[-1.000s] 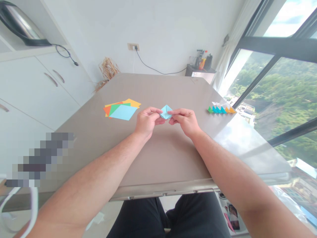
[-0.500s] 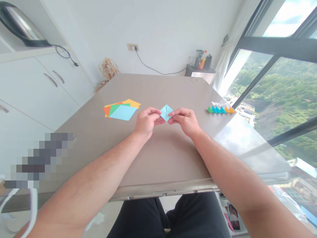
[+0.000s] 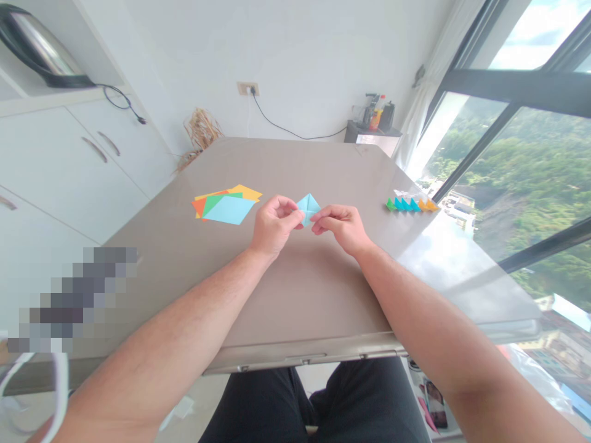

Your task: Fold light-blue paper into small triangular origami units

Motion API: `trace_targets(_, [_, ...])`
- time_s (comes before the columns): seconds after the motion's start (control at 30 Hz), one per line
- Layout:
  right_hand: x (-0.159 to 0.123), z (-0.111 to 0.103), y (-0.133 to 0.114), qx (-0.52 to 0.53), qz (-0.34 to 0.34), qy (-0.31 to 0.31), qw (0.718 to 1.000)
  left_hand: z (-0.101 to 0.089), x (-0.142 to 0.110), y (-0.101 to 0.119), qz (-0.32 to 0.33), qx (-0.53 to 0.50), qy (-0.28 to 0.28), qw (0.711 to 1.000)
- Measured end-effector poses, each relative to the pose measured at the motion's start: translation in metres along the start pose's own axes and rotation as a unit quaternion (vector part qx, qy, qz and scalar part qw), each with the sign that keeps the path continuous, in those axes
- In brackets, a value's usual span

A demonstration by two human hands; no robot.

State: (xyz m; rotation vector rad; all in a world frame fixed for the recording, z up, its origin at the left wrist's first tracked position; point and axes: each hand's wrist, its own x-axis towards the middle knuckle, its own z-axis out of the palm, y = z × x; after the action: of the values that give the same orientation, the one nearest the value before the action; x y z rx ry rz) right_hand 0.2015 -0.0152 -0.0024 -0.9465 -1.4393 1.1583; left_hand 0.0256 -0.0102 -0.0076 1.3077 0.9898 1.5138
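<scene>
A small light-blue piece of origami paper, folded to a diamond with crease lines meeting near its middle, is held up between both hands over the table. My left hand pinches its left corner between thumb and fingers. At the lower right edge, the thumb and fingertips of my right hand close on the paper. My fingers cover parts of both side corners.
Loose coloured paper sheets lie fanned on the left of the grey-brown table. Several small folded paper pieces in green, blue and orange stand in a row at right, near the window.
The folded paper has tilted and shifted slightly left. My left thumb has moved further over it, and my right fingers have slid down toward its lower edge.
</scene>
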Motion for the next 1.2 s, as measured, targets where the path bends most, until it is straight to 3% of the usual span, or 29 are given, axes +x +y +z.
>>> trace_targets(0.13, [-0.0029, 0.0039, -0.0053, 0.007, -0.018, 0.009, 1.0, 0.0008, 0.0006, -0.0029, 0.026, 0.023, 0.002, 0.999])
trace_targets(0.4, [-0.0002, 0.0062, -0.0033, -0.025, 0.013, 0.023, 0.999, 0.0004, -0.0007, -0.0018, 0.029, 0.023, -0.002, 0.999])
trace_targets(0.67, [-0.0012, 0.006, -0.0043, -0.023, 0.012, 0.028, 0.999, -0.0018, -0.0012, -0.0023, -0.025, 0.043, -0.072, 0.996])
trace_targets(1.2, [-0.0001, 0.0032, -0.0012, -0.013, 0.01, 0.04, 0.999, -0.0035, 0.001, -0.0082, -0.03, 0.022, -0.051, 0.998])
